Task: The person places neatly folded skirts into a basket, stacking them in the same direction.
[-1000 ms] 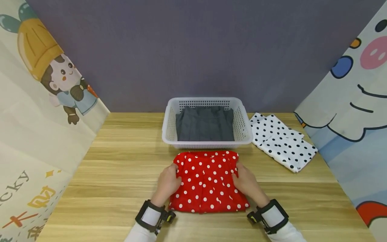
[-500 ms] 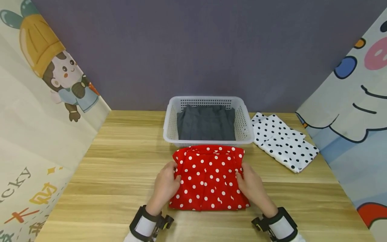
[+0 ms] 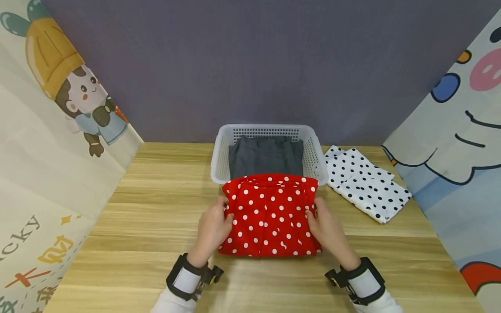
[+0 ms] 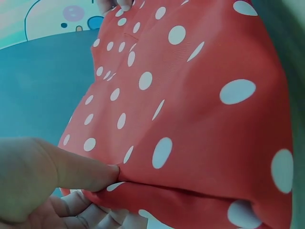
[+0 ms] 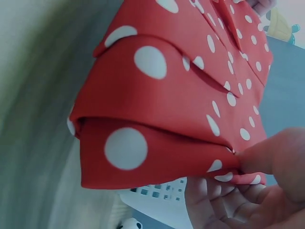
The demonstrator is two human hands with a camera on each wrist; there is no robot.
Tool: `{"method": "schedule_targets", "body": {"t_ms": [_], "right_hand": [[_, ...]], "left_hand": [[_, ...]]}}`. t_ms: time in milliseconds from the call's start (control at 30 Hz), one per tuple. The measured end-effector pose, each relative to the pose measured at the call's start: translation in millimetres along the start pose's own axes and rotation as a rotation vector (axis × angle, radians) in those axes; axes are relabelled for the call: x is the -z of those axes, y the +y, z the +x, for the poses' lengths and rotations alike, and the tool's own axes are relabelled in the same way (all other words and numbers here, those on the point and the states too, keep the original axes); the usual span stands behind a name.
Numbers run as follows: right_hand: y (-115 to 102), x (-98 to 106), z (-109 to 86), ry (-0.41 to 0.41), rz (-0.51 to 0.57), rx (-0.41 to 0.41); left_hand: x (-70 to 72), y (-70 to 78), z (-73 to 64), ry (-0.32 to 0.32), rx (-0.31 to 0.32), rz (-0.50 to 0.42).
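A folded red cloth with white polka dots [image 3: 270, 217] spans the space between my two hands, its far edge overlapping the basket's near rim in the head view. My left hand [image 3: 213, 226] pinches the cloth's left side, thumb on top and fingers underneath. On the opposite side my right hand [image 3: 326, 228] grips it the same way. Several folded layers show at the right edge in the right wrist view. Just beyond the cloth stands a white plastic basket [image 3: 219, 161] with perforated walls, holding a folded dark grey cloth [image 3: 266, 154].
To the right of the basket lies a folded white cloth with black dots [image 3: 365, 182]. The wooden table [image 3: 156, 208] meets a grey back panel [image 3: 258, 65], with cartoon-printed sheets at left and right.
Both hands have lifted the red cloth and moved it forward, from lying before the basket to overlapping its front rim. The basket and the white cloth stay in place.
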State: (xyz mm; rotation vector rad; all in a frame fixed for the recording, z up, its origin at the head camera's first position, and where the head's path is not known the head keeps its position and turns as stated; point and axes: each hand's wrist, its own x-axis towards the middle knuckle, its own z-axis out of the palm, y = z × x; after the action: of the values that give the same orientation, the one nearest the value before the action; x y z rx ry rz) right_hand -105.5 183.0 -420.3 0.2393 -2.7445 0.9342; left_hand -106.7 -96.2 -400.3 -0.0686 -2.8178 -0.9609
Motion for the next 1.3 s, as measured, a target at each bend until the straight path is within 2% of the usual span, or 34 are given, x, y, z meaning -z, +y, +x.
{"method": "schedule_targets", "body": {"t_ms": [233,567,867,1100,1300], "right_hand": [[0,5,18.3,0.034,0.007,0.050],[-3,13,35.0,0.030,-0.002,0.035],[-7,23,55.2,0.056,-0.039,0.075],[-9,31,74.9,0.029,-0.045,0.087],[-11,36,89.2,0.026,-0.037,0.094]], "left_hand": [[5.5,4.8,17.4,0.039,-0.031,-0.006],[10.3,13.1,32.2,0.057,-0.045,-0.004],[17.6,19.0,49.1,0.048,-0.061,-0.055],[24.9,24.0,66.1,0.022,-0.053,-0.053],[30.5,27.2,81.0,0.027,-0.069,-0.029]]}}
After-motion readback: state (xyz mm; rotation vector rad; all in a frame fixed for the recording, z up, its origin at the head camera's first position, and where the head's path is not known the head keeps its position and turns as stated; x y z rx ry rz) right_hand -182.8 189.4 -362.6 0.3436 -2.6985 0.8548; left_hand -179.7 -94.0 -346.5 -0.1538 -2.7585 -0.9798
